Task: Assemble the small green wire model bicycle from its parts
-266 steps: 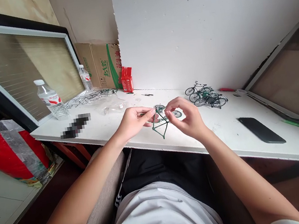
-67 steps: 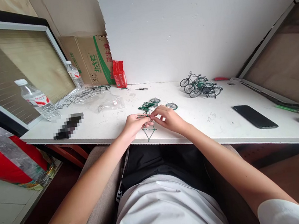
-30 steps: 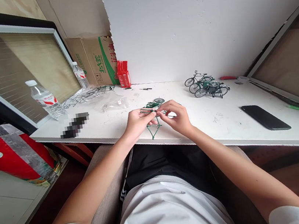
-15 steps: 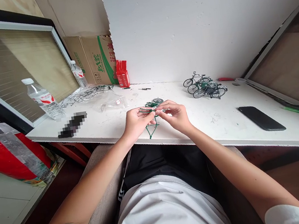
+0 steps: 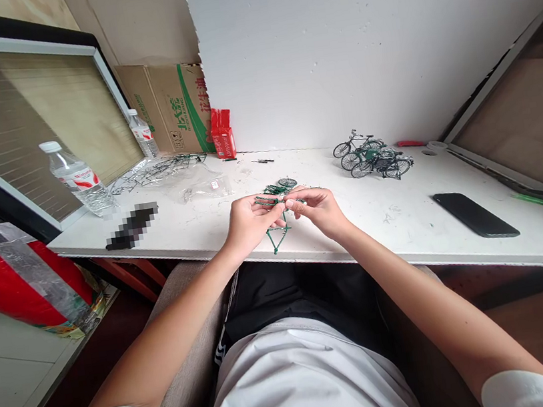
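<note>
The left hand (image 5: 254, 221) pinches a green miniature bicycle frame (image 5: 279, 230), its triangle hanging below the grip; the right hand (image 5: 317, 210) closes narrowly on its upper joint, where fingers hide the detail. Such thin bars probably want a steady left and light, even pressure from the right. Just beyond the grip, a spoked wheel (image 5: 287, 182) and green parts (image 5: 273, 190) could get knocked; assembled model bicycles (image 5: 373, 157) stand well apart, rightward.
</note>
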### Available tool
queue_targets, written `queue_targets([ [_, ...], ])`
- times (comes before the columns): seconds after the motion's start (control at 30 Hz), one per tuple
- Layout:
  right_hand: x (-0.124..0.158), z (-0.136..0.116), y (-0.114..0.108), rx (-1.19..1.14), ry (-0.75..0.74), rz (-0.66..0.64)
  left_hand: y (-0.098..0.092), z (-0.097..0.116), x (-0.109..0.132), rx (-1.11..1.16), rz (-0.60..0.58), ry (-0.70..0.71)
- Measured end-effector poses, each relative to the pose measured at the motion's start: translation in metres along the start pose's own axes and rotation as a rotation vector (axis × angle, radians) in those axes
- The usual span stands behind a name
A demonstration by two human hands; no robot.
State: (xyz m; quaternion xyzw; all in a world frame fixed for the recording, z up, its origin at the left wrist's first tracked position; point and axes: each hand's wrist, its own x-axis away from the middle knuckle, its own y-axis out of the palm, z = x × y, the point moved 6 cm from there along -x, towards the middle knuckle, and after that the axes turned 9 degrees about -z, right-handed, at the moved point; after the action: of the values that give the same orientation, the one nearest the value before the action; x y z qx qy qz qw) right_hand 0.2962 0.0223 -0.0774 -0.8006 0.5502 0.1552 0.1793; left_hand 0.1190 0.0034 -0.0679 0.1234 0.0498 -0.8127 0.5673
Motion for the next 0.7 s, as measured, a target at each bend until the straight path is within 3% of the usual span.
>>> queue_targets([
  [0.47, -0.001, 0.000, -0.001, 0.071, 0.109, -0.045, -0.003, -0.022, -0.008, 0.169, -0.047, -0.151],
  [0.7, -0.005, 0.002, -0.018, 0.187, 0.145, 0.037, -0.003, -0.032, -0.009, 0.253, -0.027, -0.235],
])
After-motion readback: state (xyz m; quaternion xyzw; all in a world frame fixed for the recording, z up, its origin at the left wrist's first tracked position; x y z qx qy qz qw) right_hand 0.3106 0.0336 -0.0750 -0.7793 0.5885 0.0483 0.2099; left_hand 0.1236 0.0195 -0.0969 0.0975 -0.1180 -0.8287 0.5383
